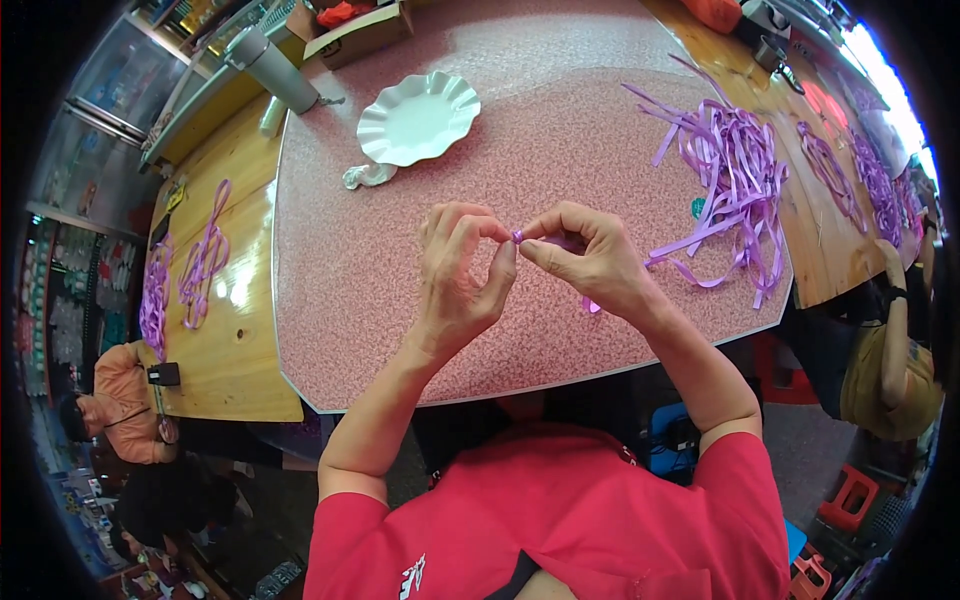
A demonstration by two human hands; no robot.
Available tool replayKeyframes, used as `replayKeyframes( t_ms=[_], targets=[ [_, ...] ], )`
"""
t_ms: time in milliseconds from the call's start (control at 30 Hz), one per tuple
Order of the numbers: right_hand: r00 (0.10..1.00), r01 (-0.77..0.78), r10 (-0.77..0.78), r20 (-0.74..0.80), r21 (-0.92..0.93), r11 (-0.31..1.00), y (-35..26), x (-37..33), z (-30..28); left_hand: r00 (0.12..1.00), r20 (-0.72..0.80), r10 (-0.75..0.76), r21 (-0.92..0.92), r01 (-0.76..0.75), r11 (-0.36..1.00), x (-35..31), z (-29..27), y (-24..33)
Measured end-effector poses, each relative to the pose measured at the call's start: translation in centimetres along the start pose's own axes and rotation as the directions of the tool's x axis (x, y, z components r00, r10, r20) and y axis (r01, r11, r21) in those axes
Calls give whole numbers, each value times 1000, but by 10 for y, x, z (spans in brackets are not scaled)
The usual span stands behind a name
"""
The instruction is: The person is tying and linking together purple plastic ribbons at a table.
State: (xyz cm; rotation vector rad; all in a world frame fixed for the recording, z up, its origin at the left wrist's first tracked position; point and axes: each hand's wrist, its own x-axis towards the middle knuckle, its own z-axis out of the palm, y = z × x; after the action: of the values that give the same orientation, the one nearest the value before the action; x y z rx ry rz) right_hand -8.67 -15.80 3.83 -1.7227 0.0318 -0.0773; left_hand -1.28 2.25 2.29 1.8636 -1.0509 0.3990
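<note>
Over the middle of the pink speckled tabletop (400, 320), both my hands meet at a small folded or knotted bit of purple ribbon (517, 237). My left hand (462, 265) pinches it from the left between thumb and forefinger, the other fingers curled. From the right, the thumb and forefinger of my right hand (590, 255) pinch the same ribbon. Some purple ribbon shows behind and below the right hand. To the right lies a loose heap of long purple ribbons (735, 180), with a small green piece (698, 207) at its left edge.
A white scalloped plate (418, 120) lies beyond my hands, a crumpled white piece (368, 177) beside it. A grey tumbler (270, 68) and cardboard box (360, 35) stand at the back left. Looped purple ribbons (205, 255) lie on the wooden table left. Other people sit at both sides.
</note>
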Motion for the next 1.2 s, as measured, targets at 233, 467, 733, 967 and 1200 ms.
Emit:
replayKeyframes(
  t_ms=[233, 467, 733, 967, 1200],
  targets=[
    [1000, -6, 5, 25, 20, 1000, 6, 0, -5, 1000, 3, 1, 8, -1, 1000, -4, 5, -1],
    [945, -286, 248, 216, 172, 943, 1, 4, -19, 1000, 17, -13, -6, 13, 1000, -9, 11, -2],
    [992, -99, 97, 78, 15, 995, 7, 2, -9, 998, 28, -62, -51, 63, 997, -11, 11, -1],
    [993, -100, 102, 56, -37, 994, -3, -4, -12, 996, 19, -91, -113, 92, 989, -10, 13, 2],
    [999, 30, -28, 43, -26, 999, 11, -4, -11, 992, 37, -123, -135, 127, 983, -10, 14, 2]
  ],
)
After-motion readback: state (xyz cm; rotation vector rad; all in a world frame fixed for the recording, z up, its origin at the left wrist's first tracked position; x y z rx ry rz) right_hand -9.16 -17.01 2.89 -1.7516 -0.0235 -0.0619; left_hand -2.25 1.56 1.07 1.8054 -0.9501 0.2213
